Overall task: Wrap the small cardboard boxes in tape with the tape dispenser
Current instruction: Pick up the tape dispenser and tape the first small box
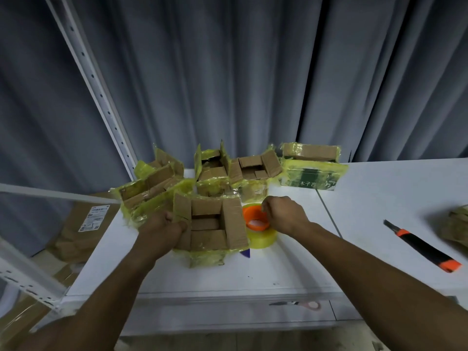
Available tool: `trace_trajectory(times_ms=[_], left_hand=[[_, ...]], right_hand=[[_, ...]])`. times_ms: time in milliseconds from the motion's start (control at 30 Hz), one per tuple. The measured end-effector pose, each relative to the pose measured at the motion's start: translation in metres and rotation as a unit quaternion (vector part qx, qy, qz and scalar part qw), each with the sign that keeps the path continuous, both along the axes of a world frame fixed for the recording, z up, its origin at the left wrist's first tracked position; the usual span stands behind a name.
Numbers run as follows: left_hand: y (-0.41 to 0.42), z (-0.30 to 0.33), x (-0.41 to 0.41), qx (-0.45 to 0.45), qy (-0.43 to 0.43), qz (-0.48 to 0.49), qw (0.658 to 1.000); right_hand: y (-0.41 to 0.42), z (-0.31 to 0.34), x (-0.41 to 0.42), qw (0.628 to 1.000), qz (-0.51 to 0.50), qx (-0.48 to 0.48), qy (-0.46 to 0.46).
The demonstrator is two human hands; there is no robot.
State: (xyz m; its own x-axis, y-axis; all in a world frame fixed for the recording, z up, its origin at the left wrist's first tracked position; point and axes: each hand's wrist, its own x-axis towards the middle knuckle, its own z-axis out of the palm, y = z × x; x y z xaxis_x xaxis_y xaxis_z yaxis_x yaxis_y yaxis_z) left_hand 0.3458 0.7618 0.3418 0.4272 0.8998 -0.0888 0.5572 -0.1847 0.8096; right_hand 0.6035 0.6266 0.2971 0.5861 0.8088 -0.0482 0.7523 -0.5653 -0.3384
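Both forearms come into view from the bottom edge, and they meet over the white table (291, 272). With my left hand (162, 230) I grip the left wall of the open brown cardboard box with yellowish tape on its sides (211, 225); the fingers are curled around the flap edge. With my right hand (282, 215) I hold the roll of clear yellowish tape on its orange dispenser core (258, 228); the fingers are bent around the far rim of the orange ring, so this hand is grasping the roll. The roll stands on the table, touching the right side of the box, just below my right fingers.

Beyond my fingertips there are more small brown boxes, open and partly taped (243, 171), and one closed box with a green label (312, 168). Far to the right of my right fingers lies a black and orange utility knife (421, 245).

I judge the step is to start the tape on this box. To do it well, I think the flaps should be folded shut first, then the left hand should press the box down firmly. I cannot see the free end of the tape, so finding it comes first.
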Motion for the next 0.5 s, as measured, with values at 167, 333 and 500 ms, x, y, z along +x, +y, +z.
trace_trajectory(times_ms=[167,333,500], left_hand=[[-0.010,-0.001,0.008,-0.002,-0.011,0.002,1.000],[-0.010,0.002,0.001,0.016,0.005,-0.002,1.000],[-0.003,0.003,-0.001,0.019,0.002,0.006,1.000]], right_hand=[[0.009,0.004,-0.020,0.998,0.035,-0.056,0.004],[0.015,-0.016,-0.039,0.997,0.014,-0.073,0.013],[0.026,-0.021,-0.044,0.995,0.009,-0.103,0.016]])
